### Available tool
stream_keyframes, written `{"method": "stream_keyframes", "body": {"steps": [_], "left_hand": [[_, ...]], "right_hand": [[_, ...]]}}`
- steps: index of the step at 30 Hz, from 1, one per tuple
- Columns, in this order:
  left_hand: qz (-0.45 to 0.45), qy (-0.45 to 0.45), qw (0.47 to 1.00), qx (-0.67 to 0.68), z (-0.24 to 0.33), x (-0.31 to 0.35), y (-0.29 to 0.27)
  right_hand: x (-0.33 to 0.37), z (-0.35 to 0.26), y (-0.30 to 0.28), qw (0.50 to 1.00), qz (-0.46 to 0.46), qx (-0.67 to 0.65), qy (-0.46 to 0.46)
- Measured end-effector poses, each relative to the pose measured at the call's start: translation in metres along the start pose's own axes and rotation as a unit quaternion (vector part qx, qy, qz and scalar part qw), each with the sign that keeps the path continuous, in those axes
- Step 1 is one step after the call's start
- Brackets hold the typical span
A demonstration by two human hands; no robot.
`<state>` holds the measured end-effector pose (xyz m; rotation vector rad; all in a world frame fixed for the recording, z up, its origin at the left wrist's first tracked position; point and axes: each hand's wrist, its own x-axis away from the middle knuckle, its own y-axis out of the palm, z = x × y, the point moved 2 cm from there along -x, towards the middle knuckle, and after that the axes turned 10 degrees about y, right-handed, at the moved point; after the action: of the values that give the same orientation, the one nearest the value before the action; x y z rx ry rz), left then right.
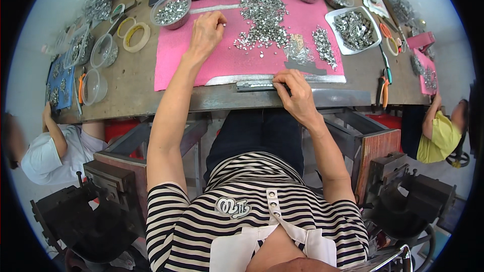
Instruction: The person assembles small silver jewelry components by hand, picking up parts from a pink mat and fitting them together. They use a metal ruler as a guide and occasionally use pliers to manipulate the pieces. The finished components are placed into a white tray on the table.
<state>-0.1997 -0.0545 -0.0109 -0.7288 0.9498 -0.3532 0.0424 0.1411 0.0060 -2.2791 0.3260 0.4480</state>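
Note:
My left hand is over the pink mat, thumb and fingertips pinched together. Whatever it may hold is too small to name. To its right lies a loose pile of small shiny metal pieces. At the table's front edge my right hand grips the right end of a narrow metal bar, its fingers bent round it. A row of bright pieces seems to sit along the bar's top. Just beyond that hand are a grey patch and a heap of thin silvery bits.
Round tubs of metal pieces and a white tray ring the mat. Tape rolls lie left; orange-handled pliers lie right. Black vise-like machines flank me. Persons in white and yellow sit either side.

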Motion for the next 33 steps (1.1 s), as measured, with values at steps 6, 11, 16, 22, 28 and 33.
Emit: {"method": "stream_keyframes", "body": {"steps": [6,11,16,22,28,33], "left_hand": [[0.008,0.024,1.000,0.009,0.020,0.001,-0.008],[-0.054,0.086,0.994,0.042,0.063,0.030,-0.004],[-0.118,0.111,0.984,0.071,0.085,0.046,-0.001],[-0.144,0.134,0.978,0.066,0.084,0.043,-0.002],[-0.167,0.151,0.974,0.027,0.088,0.040,-0.008],[-0.157,0.140,0.978,-0.009,0.093,0.041,-0.010]], "right_hand": [[0.002,-0.003,-0.002,0.998,0.004,0.053,-0.043],[0.004,-0.002,-0.014,0.999,0.001,0.016,-0.031],[0.013,0.015,-0.023,0.992,0.073,-0.045,0.093],[0.018,0.029,-0.017,0.979,0.121,-0.092,0.139],[0.020,0.036,-0.013,0.972,0.129,-0.112,0.163],[0.020,0.036,-0.013,0.970,0.125,-0.117,0.174]]}}
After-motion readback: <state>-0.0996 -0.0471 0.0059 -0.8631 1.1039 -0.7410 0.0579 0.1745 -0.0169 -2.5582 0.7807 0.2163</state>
